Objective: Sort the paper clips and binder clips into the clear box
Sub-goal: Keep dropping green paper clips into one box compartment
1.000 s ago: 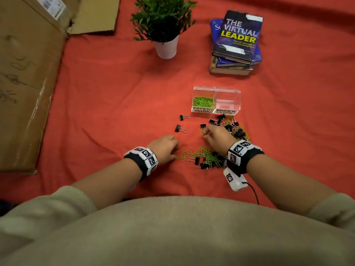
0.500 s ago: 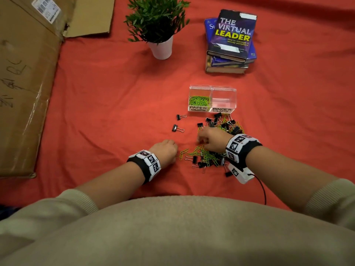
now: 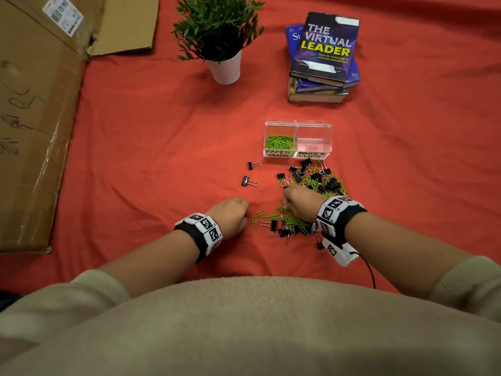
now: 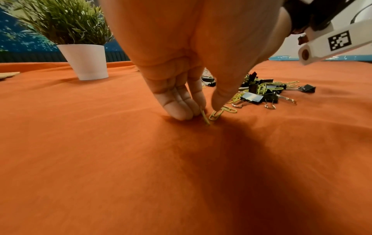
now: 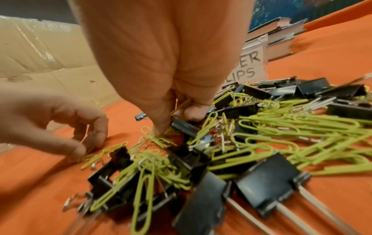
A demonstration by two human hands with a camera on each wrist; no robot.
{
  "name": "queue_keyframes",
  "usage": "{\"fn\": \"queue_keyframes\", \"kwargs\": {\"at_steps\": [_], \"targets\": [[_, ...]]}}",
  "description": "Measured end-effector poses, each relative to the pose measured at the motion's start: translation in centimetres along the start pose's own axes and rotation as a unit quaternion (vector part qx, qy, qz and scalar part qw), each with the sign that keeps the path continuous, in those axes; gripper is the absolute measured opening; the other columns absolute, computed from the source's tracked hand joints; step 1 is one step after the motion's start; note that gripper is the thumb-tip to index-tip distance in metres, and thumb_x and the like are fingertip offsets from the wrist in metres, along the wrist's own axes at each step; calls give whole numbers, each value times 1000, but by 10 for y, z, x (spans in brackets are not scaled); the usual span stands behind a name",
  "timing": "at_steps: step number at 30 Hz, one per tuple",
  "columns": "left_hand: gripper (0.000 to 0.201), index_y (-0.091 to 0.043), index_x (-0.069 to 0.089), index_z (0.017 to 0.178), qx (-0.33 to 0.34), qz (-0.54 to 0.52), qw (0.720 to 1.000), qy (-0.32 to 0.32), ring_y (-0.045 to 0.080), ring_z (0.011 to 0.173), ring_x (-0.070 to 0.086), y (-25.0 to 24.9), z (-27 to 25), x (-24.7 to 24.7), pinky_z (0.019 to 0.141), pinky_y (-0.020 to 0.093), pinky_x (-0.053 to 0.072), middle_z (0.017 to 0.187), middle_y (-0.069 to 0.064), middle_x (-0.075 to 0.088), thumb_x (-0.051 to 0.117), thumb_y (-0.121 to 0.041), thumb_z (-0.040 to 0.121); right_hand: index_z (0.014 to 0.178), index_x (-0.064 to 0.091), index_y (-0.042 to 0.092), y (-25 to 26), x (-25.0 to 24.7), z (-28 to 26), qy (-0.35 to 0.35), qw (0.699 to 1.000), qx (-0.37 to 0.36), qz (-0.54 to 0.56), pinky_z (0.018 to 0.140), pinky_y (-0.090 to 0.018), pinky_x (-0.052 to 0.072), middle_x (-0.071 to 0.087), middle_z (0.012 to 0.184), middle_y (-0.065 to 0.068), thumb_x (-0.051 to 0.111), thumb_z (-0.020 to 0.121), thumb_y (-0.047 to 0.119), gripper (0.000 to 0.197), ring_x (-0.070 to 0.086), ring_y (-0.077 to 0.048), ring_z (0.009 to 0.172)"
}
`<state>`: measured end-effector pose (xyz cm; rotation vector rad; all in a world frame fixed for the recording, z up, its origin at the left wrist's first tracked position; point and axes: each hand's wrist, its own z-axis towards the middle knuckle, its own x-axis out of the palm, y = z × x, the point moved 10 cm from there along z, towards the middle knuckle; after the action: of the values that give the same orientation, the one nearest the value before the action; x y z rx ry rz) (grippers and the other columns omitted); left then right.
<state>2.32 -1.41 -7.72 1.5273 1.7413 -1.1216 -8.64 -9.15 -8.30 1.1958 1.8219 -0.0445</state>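
Observation:
The clear two-part box (image 3: 297, 125) stands beyond the pile; its PAPER CLIPS side holds green paper clips (image 3: 279, 142), and its BINDER CLIPS side (image 3: 314, 142) looks empty. Green paper clips and black binder clips (image 3: 318, 179) lie mixed on the red cloth in front of it. My left hand (image 3: 245, 213) is at the pile's near left edge and pinches a green paper clip (image 4: 205, 116) between fingers and thumb (image 4: 218, 101). My right hand (image 5: 177, 120) is curled over the pile, a green clip (image 5: 181, 105) tucked under its fingers and the thumb (image 5: 161, 127) pressing on more.
Two lone binder clips (image 3: 248, 181) lie left of the pile. A potted plant (image 3: 226, 69) and a stack of books (image 3: 322, 77) stand further back. Flattened cardboard (image 3: 35, 131) covers the left side. Red cloth (image 3: 151, 158) shows between the cardboard and the clips.
My right hand has slid a little toward me, from the pile's middle to its near part. My left hand has stayed at the pile's left edge.

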Motion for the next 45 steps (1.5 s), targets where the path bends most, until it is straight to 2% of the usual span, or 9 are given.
{"fn": "queue_keyframes", "kwargs": {"at_steps": [13, 15, 17, 20, 23, 28, 31, 38, 45], "targets": [[23, -7, 54, 109, -17, -29, 999, 5, 34, 108, 56, -2, -3, 4, 89, 40, 46, 115, 15, 58, 46, -9, 87, 106, 63, 22, -33, -52, -10, -69, 951, 77, 290, 38, -11, 36, 58, 72, 1, 51, 95, 17, 18, 47, -11, 51], [21, -10, 56, 106, -30, -87, 996, -7, 32, 105, 57, 3, -3, 0, 89, 38, 46, 113, 13, 58, 47, -10, 86, 104, 64, 12, -36, -48, -9, -55, 913, 91, 393, 46, -13, 43, 57, 75, 0, 47, 95, 9, 20, 51, -14, 58], [23, -11, 58, 105, -43, -166, 985, -35, 28, 97, 58, 8, -3, -11, 86, 32, 45, 105, 10, 61, 47, -6, 86, 103, 58, -3, -33, -38, -10, -30, 832, 99, 546, 53, -24, 49, 56, 83, -5, 41, 95, 1, 19, 52, -18, 64], [26, -12, 61, 104, -76, -277, 956, -52, 19, 75, 52, 13, -1, -22, 68, 25, 40, 81, 1, 56, 46, 0, 86, 87, 53, 1, -30, -26, -15, -5, 767, 117, 631, 53, -29, 46, 52, 80, -10, 35, 93, 5, 19, 52, -22, 62], [23, -15, 60, 91, -119, -332, 935, -37, 21, 73, 56, 19, 5, -17, 67, 27, 42, 78, 5, 58, 43, -1, 87, 76, 52, 7, -26, -19, -17, 14, 796, 123, 592, 53, -28, 42, 51, 72, -8, 41, 94, 16, 23, 50, -20, 59], [15, -11, 58, 90, -148, -315, 937, -23, 27, 88, 59, 15, 12, -2, 77, 31, 43, 93, 13, 65, 43, -13, 93, 80, 59, 11, -30, -23, -12, -21, 945, 115, 306, 53, -26, 43, 57, 72, -3, 38, 94, 12, 26, 51, -15, 59], [10, -15, 53, 89, -133, -264, 955, -15, 22, 81, 52, 5, 10, 7, 72, 29, 38, 86, 5, 55, 56, -24, 91, 95, 62, 8, -21, -23, -12, -23, 986, 74, 145, 55, -24, 41, 61, 88, -4, 40, 95, 17, 24, 52, -13, 65], [19, -8, 55, 101, -85, -209, 974, -20, 25, 99, 52, -1, 6, 15, 79, 25, 33, 104, 10, 58, 61, -22, 89, 108, 57, 8, 0, -3, -10, 15, 999, 0, -33, 83, -32, 47, 51, 106, -6, 71, 78, 36, 44, 53, -22, 96], [16, -3, 61, 89, -75, -213, 974, -28, 28, 94, 59, -9, 7, -2, 75, 27, 37, 97, 14, 66, 52, -15, 93, 114, 55, 4, 3, 6, -2, 22, 995, -3, -97, 96, -39, 45, 52, 119, -13, 64, 86, 33, 41, 50, -29, 112]]}}
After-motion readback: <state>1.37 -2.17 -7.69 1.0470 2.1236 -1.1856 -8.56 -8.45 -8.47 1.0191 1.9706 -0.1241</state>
